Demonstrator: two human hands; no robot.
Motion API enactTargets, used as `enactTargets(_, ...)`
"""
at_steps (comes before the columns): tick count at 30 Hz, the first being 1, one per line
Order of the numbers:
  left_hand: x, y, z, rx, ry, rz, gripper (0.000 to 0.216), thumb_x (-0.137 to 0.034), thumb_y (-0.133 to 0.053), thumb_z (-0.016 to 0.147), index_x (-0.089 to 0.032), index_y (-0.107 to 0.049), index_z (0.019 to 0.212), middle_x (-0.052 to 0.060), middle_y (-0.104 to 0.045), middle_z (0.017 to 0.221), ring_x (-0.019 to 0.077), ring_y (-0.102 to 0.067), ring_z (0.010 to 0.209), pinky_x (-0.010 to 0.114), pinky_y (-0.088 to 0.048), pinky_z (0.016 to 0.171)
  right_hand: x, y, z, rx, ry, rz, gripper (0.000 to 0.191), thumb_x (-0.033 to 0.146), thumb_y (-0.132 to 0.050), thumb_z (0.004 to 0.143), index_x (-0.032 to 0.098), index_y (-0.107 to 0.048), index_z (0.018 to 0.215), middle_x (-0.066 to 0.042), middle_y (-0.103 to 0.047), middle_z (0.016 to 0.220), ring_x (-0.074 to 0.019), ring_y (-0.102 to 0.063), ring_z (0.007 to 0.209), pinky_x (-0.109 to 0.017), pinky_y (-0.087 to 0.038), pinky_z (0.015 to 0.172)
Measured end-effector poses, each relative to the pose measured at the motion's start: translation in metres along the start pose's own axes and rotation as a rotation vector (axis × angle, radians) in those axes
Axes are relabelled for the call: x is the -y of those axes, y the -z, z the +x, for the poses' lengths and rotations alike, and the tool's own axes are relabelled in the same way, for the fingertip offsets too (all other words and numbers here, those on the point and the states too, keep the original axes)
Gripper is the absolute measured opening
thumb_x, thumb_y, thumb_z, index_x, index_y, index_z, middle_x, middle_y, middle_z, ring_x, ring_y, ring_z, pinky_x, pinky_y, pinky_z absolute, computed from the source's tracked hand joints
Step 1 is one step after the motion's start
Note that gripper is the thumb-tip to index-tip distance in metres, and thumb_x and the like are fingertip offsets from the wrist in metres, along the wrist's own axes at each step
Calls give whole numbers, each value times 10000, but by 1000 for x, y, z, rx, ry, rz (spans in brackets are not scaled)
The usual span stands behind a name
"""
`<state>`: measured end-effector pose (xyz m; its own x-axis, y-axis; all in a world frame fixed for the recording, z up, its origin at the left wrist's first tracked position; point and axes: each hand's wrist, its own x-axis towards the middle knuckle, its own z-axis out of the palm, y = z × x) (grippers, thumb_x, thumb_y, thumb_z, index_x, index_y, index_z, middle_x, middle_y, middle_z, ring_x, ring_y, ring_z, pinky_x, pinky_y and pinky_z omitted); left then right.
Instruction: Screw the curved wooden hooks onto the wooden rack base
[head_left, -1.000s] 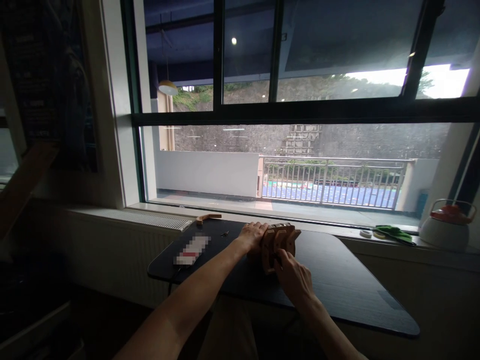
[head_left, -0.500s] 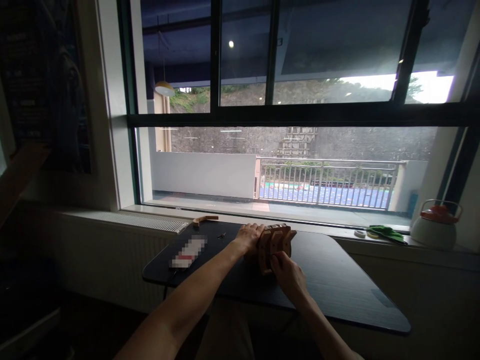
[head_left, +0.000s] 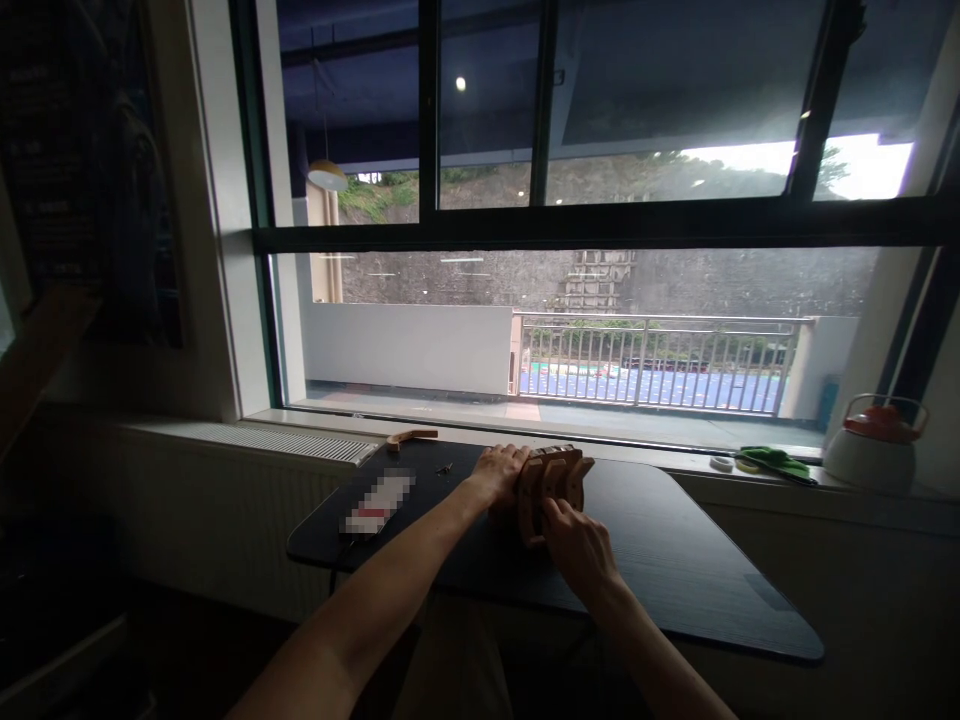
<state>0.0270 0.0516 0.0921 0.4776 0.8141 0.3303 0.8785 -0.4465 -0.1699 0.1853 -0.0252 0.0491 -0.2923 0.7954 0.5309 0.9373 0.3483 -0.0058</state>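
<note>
A brown wooden object with several curved strips (head_left: 555, 478) rests on the dark table (head_left: 675, 560). My left hand (head_left: 501, 474) is closed over its left side, fingers bent across the top. At the near face, the fingers of my right hand (head_left: 581, 545) are pinched together against one of the curved strips. Whatever lies between those fingertips is hidden. Toward the far left corner of the table lies a loose curved wooden piece (head_left: 411, 437). A few tiny dark bits (head_left: 445, 468), too small to name, lie left of my left hand.
A blurred flat white-and-red item (head_left: 379, 503) lies on the table's left. Beyond the table is a window with a sill. On the sill are a white kettle with a red lid (head_left: 874, 445), a green cloth (head_left: 776, 462) and a white roll (head_left: 721, 464). A radiator (head_left: 292, 440) stands at left.
My right hand has shifted very slightly up at the near face of the wooden object. The left hand keeps its place.
</note>
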Motion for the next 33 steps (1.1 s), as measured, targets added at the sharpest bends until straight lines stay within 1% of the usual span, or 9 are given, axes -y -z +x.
enactTargets(4,0,-1,1,-4,0,-1,837,-471,-595,618,-190,-252,1328,126,-482,1211,297,-484,1062,406,-409,884,-4,-7,-1,1,-121,181,185,272,-415,883,247,-567,985,-9,-660,894,-163,-630,754,-232,-381,583)
enactTargets(8,1,-4,2,-17,2,-2,827,-471,-602,615,-195,-265,1318,118,-509,1169,295,-497,1038,403,-421,866,-13,-22,2,24,-307,532,246,338,-447,842,243,-588,1021,-13,-672,922,-182,-619,859,-248,-427,671)
enactTargets(11,1,-4,2,-15,4,0,812,-454,-607,614,-200,-274,1309,115,-511,1165,294,-497,1039,396,-422,861,-17,-27,4,41,-330,694,264,351,-438,839,215,-604,991,-26,-669,939,-170,-614,880,-238,-437,701)
enactTargets(14,1,-4,1,-18,5,-2,791,-448,-595,631,-201,-270,1309,117,-506,1172,291,-491,1054,392,-414,870,-12,-20,4,67,-297,492,252,361,-423,857,236,-590,999,-26,-675,887,-188,-627,818,-250,-425,641)
enactTargets(18,0,-2,-1,-12,1,-8,769,-453,-578,661,-207,-255,1314,118,-487,1205,288,-472,1088,394,-396,895,-1,-6,1,82,-110,111,189,249,-423,878,215,-555,1010,-52,-666,833,-193,-642,738,-248,-400,593)
enactTargets(22,0,0,-1,3,7,-3,795,-453,-594,645,-216,-249,1321,112,-491,1201,291,-477,1072,402,-397,889,6,-3,0,108,-4,-48,209,141,-445,856,208,-535,1033,-67,-645,840,-202,-649,719,-253,-407,575)
enactTargets(27,0,-1,-1,-3,-1,4,796,-457,-583,645,-201,-255,1324,121,-491,1197,297,-487,1053,411,-408,874,3,-6,3,139,-76,74,204,206,-447,856,231,-576,1013,-53,-672,819,-213,-648,753,-267,-415,606)
enactTargets(30,-1,-1,-1,-1,6,2,780,-454,-578,657,-206,-256,1323,121,-488,1203,293,-486,1061,407,-404,883,-2,-10,9,131,-189,279,261,279,-421,861,252,-611,1038,-50,-682,896,-210,-634,814,-267,-423,641)
enactTargets(33,-1,-1,0,4,16,1,769,-458,-582,661,-215,-261,1317,115,-499,1186,291,-488,1058,404,-401,885,-8,-17,16,156,-244,563,316,310,-399,852,201,-653,1004,-52,-684,894,-195,-626,795,-247,-436,628)
